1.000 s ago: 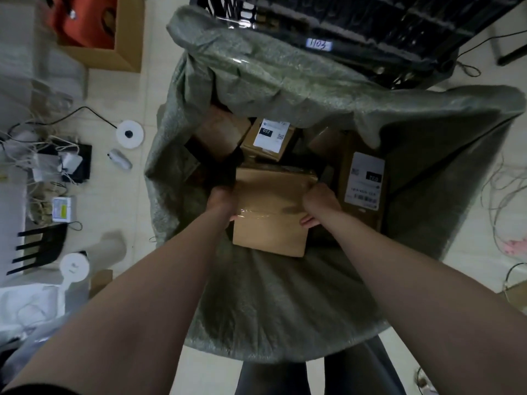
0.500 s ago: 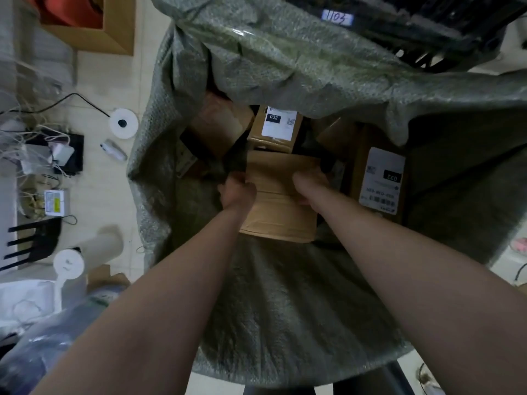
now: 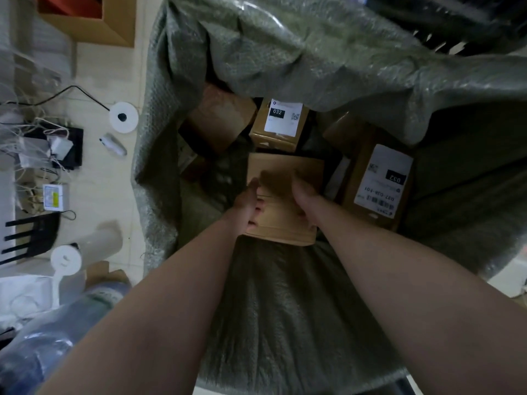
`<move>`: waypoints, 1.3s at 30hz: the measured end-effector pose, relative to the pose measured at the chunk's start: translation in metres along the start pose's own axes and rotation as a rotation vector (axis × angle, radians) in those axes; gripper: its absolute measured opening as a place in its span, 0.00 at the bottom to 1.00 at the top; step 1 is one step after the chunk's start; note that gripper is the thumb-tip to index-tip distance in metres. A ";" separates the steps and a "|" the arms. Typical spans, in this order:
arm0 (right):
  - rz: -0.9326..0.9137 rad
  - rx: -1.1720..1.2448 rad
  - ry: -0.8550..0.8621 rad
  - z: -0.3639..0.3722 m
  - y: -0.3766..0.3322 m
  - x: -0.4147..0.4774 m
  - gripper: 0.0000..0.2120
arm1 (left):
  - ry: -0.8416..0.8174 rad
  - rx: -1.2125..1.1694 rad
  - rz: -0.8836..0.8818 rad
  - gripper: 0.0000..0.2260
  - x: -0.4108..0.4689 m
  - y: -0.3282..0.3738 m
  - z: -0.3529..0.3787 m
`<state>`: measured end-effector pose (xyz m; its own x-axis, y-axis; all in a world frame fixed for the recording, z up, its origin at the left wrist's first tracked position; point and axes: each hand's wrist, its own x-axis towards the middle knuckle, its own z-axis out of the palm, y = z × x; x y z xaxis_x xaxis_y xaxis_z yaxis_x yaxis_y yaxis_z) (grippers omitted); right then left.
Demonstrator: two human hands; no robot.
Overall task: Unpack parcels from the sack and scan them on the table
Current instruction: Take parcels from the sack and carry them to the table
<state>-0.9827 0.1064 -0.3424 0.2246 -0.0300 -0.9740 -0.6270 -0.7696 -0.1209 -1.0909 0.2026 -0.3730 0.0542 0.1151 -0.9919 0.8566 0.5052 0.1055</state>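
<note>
A large grey-green woven sack (image 3: 285,323) stands open below me, with several cardboard parcels inside. Both my arms reach down into it. My left hand (image 3: 251,206) grips the left side of a plain brown parcel (image 3: 285,178), fingers curled round its edge. Its right side is held by my right hand (image 3: 306,198). The parcel is tilted, with its near end raised. Behind it sits a small box with a white "032" label (image 3: 281,124). To the right leans a taller box with a white barcode label (image 3: 379,181).
The sack's far flap (image 3: 313,52) hangs over the back parcels. On the pale floor at the left lie cables, a white round disc (image 3: 124,117), a small handheld device (image 3: 112,143), a black router (image 3: 31,238) and a cardboard box (image 3: 94,24).
The parcel has turned from lying flat to tilted on end between my hands. My hands moved closer together and deeper into the sack. The view shifted nearer to the sack.
</note>
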 end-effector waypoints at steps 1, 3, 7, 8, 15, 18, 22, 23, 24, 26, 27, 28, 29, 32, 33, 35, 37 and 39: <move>-0.018 -0.029 -0.008 0.003 -0.001 0.001 0.33 | 0.004 -0.004 -0.007 0.27 0.001 0.001 -0.001; -0.036 -0.064 -0.034 0.007 0.001 0.000 0.34 | 0.000 -0.008 -0.014 0.27 -0.002 0.002 -0.003; -0.105 -0.058 -0.066 0.006 0.006 -0.016 0.35 | -0.020 0.061 0.044 0.24 -0.028 -0.002 -0.005; -0.139 -0.084 -0.076 0.004 0.006 -0.023 0.33 | -0.016 0.091 0.047 0.23 -0.039 -0.004 -0.004; -0.216 -0.130 -0.152 -0.056 0.006 -0.097 0.18 | 0.045 0.137 0.207 0.16 -0.127 -0.004 -0.006; -0.269 -0.210 -0.093 -0.091 0.002 -0.137 0.10 | 0.109 0.205 0.287 0.14 -0.178 0.012 0.000; -0.431 -0.250 -0.084 -0.142 -0.009 -0.205 0.07 | 0.129 0.308 0.408 0.13 -0.255 0.041 0.024; -0.470 -0.267 -0.093 -0.157 -0.011 -0.224 0.07 | 0.128 0.348 0.449 0.12 -0.275 0.048 0.035; -0.503 -0.294 -0.102 -0.173 -0.012 -0.243 0.07 | 0.125 0.382 0.492 0.10 -0.294 0.054 0.047; -0.552 -0.356 -0.104 -0.207 -0.014 -0.278 0.07 | 0.120 0.437 0.578 0.08 -0.333 0.067 0.075; -0.571 -0.381 -0.091 -0.227 -0.015 -0.292 0.07 | 0.111 0.465 0.619 0.07 -0.351 0.074 0.091; -0.592 -0.396 -0.066 -0.249 -0.016 -0.304 0.07 | 0.098 0.492 0.651 0.08 -0.367 0.082 0.107; -0.616 -0.404 -0.033 -0.272 -0.017 -0.314 0.07 | 0.089 0.514 0.677 0.08 -0.382 0.091 0.124; -0.685 -0.421 0.078 -0.345 -0.011 -0.338 0.05 | 0.082 0.552 0.748 0.08 -0.422 0.114 0.179; -0.698 -0.421 0.106 -0.370 -0.008 -0.343 0.05 | 0.086 0.553 0.766 0.07 -0.433 0.122 0.199; -0.712 -0.414 0.145 -0.423 0.001 -0.349 0.05 | 0.085 0.555 0.783 0.07 -0.451 0.134 0.238; -0.730 -0.405 0.169 -0.476 0.008 -0.353 0.06 | 0.064 0.551 0.795 0.09 -0.465 0.148 0.278; -0.743 -0.373 0.185 -0.526 0.016 -0.357 0.07 | 0.051 0.561 0.805 0.11 -0.477 0.161 0.316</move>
<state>-0.6804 -0.2311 0.1041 0.6192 0.4871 -0.6159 0.0108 -0.7896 -0.6135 -0.8163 -0.0416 0.0946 0.7180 0.2909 -0.6324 0.6933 -0.2185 0.6867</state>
